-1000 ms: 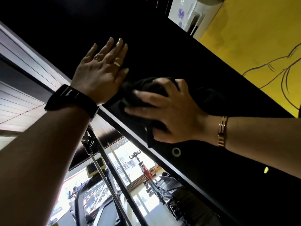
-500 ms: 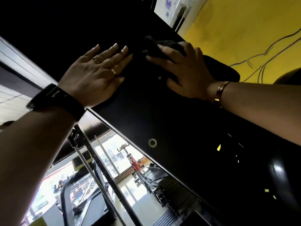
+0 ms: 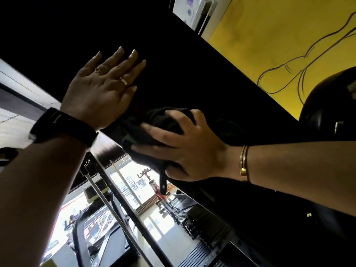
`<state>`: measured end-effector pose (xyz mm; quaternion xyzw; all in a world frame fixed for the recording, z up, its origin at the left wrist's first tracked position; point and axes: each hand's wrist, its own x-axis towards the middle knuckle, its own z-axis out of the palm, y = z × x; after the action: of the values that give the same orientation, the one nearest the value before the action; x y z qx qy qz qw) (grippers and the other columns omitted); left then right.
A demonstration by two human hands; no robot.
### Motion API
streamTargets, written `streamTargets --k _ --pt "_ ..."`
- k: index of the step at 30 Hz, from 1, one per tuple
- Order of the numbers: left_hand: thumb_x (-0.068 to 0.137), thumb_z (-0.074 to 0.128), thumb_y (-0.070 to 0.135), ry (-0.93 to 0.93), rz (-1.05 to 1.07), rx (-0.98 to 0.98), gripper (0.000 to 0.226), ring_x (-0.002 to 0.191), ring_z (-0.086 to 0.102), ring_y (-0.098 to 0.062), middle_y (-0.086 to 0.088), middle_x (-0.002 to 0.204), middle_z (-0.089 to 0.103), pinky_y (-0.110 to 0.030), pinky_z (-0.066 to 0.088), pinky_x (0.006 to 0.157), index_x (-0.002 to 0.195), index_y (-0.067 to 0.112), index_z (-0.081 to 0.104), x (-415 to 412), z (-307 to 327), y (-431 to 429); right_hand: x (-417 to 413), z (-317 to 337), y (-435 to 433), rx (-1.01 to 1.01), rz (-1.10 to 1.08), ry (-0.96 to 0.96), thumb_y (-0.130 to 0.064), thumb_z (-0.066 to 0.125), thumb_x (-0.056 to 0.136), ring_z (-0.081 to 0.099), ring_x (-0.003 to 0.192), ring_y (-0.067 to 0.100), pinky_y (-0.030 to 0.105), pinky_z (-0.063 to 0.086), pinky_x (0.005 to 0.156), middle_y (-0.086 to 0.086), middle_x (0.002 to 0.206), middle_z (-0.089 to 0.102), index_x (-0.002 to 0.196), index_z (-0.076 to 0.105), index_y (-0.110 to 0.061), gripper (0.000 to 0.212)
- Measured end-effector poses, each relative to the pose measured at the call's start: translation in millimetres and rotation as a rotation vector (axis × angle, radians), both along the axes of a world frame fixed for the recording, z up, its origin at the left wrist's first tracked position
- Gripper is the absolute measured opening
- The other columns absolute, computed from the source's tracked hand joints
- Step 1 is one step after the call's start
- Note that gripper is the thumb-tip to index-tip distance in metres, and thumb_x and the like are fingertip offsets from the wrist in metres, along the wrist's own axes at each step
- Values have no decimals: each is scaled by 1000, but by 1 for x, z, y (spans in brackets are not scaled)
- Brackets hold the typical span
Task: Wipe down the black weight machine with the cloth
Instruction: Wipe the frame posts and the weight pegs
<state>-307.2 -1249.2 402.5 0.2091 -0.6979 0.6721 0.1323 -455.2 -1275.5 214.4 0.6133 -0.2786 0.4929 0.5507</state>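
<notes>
The black weight machine's flat panel (image 3: pixel 192 78) runs diagonally across the view from upper left to lower right. My left hand (image 3: pixel 102 87) lies flat on it with fingers straight, a black watch on the wrist. Just below and to the right, my right hand (image 3: pixel 188 149) grips a bunched black cloth (image 3: pixel 154 122) and presses it against the panel near its lower edge. A strip of the cloth hangs down under the hand. A gold bracelet sits on my right wrist.
A yellow wall (image 3: pixel 279 45) with a line drawing lies past the panel's upper right edge. A round black pad (image 3: pixel 331 105) sits at right. Below the panel run slim guide rods (image 3: pixel 115 209), with a red exercise bike (image 3: pixel 154 185) and bright windows beyond.
My right hand has slid the cloth from the panel's upper edge back down to its lower edge. My left hand stays flat on the panel.
</notes>
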Motion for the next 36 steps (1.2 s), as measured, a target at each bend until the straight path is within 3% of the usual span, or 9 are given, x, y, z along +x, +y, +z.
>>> streamTargets --k 3,6,11,19,24,26,28,31,36 --pt "97 25 33 74 -40 -30 57 144 28 -28 -5 156 33 -50 20 117 150 18 36 -4 -12 -3 -41 16 -12 -46 -96 237 -53 39 86 40 121 39 51 42 85 -5 147 46 141 45 -42 56" --pt "95 23 34 149 -39 -36 59 146 25 -28 -5 157 30 -49 17 118 151 19 35 -9 -17 -6 -70 33 -19 -32 -115 229 -49 36 86 46 119 42 51 42 83 -2 148 46 140 47 -40 55" --pt "93 21 36 232 -21 -56 62 147 21 -26 -4 158 27 -47 13 118 153 20 30 -14 -25 -9 -91 58 -28 2 -98 20 -45 54 83 46 120 38 49 41 80 -4 150 42 142 44 -40 60" --pt "94 18 37 265 0 -70 64 148 19 -22 -3 159 26 -43 11 119 153 14 25 -15 -25 -8 -88 109 -31 26 -93 -182 -48 42 86 46 118 36 40 34 79 -4 150 40 146 39 -39 61" --pt "96 21 36 304 -22 -63 62 148 19 -23 -5 159 26 -43 9 119 153 15 28 -17 -30 -8 -67 89 -16 249 3 -613 -58 24 85 31 130 38 54 33 97 -2 154 31 149 28 -43 66" --pt "94 22 37 346 -22 -52 64 149 16 -23 -8 159 24 -42 6 119 153 11 26 -23 -37 -10 -55 71 -15 341 24 -706 -57 27 87 22 133 40 61 28 100 -1 155 25 150 22 -43 64" --pt "93 22 38 377 -25 -58 67 149 14 -24 -13 159 21 -42 4 120 152 6 23 -30 -44 -12 -41 52 -12 260 5 -631 -55 32 85 27 127 40 64 33 92 3 152 34 148 30 -39 65" --pt "94 18 38 400 -32 -82 68 149 14 -25 -15 159 20 -41 4 120 152 3 22 -35 -49 -15 -49 49 -16 147 -53 -396 -51 37 81 42 117 45 57 40 80 6 146 46 143 44 -33 66" --pt "92 19 38 404 -41 -92 70 149 15 -25 -16 159 21 -43 7 121 152 2 23 -35 -49 -17 -83 90 -23 109 -95 -262 -49 36 82 43 120 40 48 37 80 0 151 39 147 36 -37 66"
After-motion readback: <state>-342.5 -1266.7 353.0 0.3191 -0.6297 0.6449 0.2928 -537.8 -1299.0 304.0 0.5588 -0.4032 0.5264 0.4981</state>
